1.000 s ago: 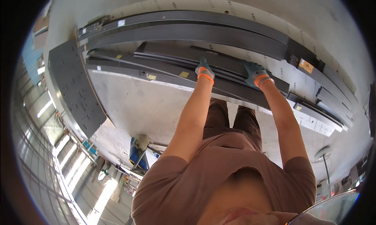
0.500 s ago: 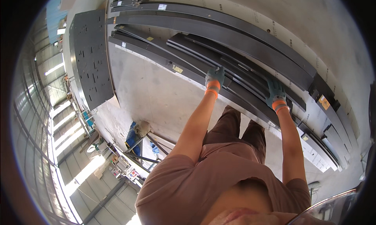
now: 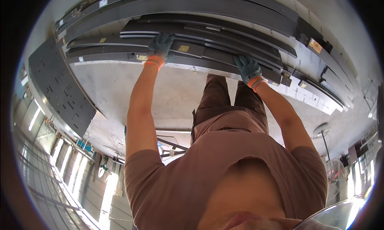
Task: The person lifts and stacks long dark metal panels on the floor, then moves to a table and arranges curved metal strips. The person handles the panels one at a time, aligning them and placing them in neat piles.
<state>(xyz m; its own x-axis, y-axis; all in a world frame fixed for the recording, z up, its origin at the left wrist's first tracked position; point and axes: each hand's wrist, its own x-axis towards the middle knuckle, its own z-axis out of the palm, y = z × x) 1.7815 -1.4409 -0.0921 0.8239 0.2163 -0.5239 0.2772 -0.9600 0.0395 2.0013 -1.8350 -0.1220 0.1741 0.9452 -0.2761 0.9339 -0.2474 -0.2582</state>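
Observation:
Both my hands wear dark green gloves with orange cuffs. My left hand (image 3: 161, 47) is closed over the near side of a stack of long dark grey metal bars (image 3: 224, 56), its fingers over the top and its thumb at the near side. My right hand (image 3: 248, 68) grips a bar in the same stack closer to its right end, fingers bent over the edge. Beside my left hand a yellow label (image 3: 184, 48) is stuck on a bar. The bars lie lengthwise across in front of my legs. The undersides of my fingers are hidden.
Longer dark bars (image 3: 180, 6) lie beyond the stack. At the left stands a dark slotted metal panel (image 3: 58, 88). More bars, some with white wrapping (image 3: 316, 96), lie at the right. A fan-like stand (image 3: 321, 129) is farther right.
My view has turned, so the bars now run more level across it. My left hand has gone left along the stack, and a yellow label shows beside it. Both hands stay on the bars.

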